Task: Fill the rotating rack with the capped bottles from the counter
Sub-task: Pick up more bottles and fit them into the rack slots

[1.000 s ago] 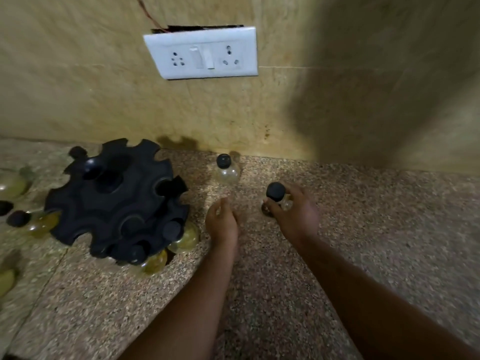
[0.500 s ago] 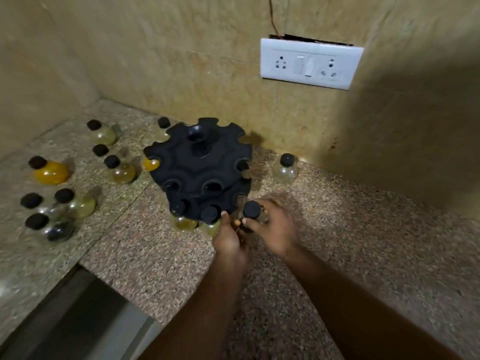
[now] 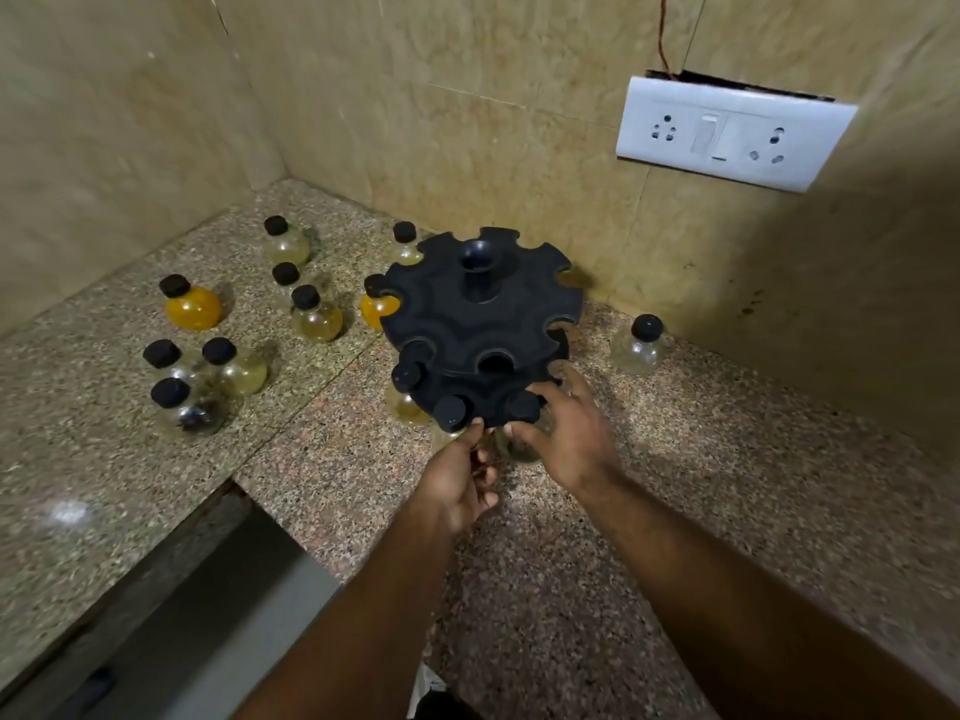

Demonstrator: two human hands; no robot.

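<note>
Granite counter [image 3: 675,485]: right hand [image 3: 571,439] has brought its bottle [image 3: 519,446] against the rack [image 3: 483,314].

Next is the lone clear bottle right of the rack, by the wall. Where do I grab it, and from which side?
Likely the neck just under the black cap, coming from above on the near side. The clear bottle stands upright, its round belly looks wide and slick, the wall is close behind and the rack sits to its left.
</note>
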